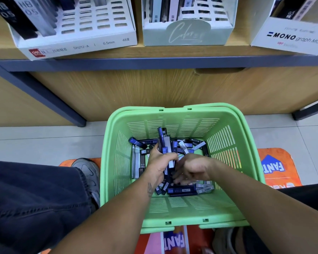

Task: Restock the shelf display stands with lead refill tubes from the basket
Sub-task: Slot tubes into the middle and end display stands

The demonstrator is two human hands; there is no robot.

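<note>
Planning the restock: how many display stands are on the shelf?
3, though more may sit out of frame: a white stand at left, a pale green stand in the middle, a MONO stand at right, cut off.

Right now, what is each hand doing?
Left hand: grips a bundle of dark blue lead refill tubes.
Right hand: fingers down among tubes; grip cannot be told.

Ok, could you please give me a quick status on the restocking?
Left hand gripping a bundle of tubes in the basket. Right hand reaching down for more. Stands above, nothing in the way.
</note>
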